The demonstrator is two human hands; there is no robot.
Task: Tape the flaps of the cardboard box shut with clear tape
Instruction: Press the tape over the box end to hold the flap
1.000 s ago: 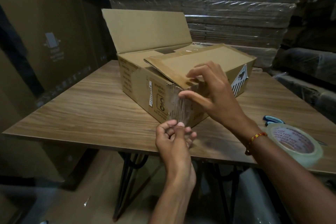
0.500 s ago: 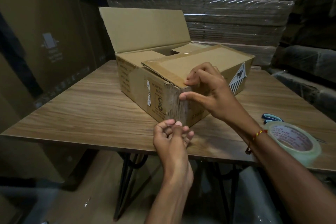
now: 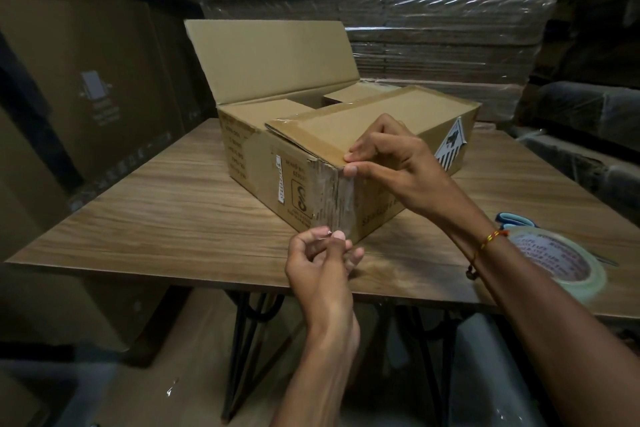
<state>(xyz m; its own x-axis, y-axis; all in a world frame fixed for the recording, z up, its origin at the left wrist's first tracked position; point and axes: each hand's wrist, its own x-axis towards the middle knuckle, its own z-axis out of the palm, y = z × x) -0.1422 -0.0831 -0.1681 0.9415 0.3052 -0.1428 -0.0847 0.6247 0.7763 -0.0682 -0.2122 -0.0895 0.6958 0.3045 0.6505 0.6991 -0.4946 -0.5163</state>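
A brown cardboard box (image 3: 273,170) stands on the wooden table (image 3: 166,215) with its near corner toward me. Its far long flap stands upright; the near long flap (image 3: 363,121) lies folded down. My right hand (image 3: 394,163) pinches the top of a clear tape strip (image 3: 346,204) at the flap's near corner. The strip runs down the box's corner edge. My left hand (image 3: 322,260) pinches its lower end near the table. A roll of clear tape (image 3: 568,263) lies on the table at the right, behind my right forearm.
Blue-handled scissors (image 3: 512,218) lie just beyond the tape roll. Wrapped stacks of flat cardboard (image 3: 415,10) fill the back, and large cartons (image 3: 86,80) stand at the left. The table's front edge is just under my left hand.
My right hand has pushed the near flap down onto the box and moved to its corner. The left hand keeps its grip on the strip's lower end.
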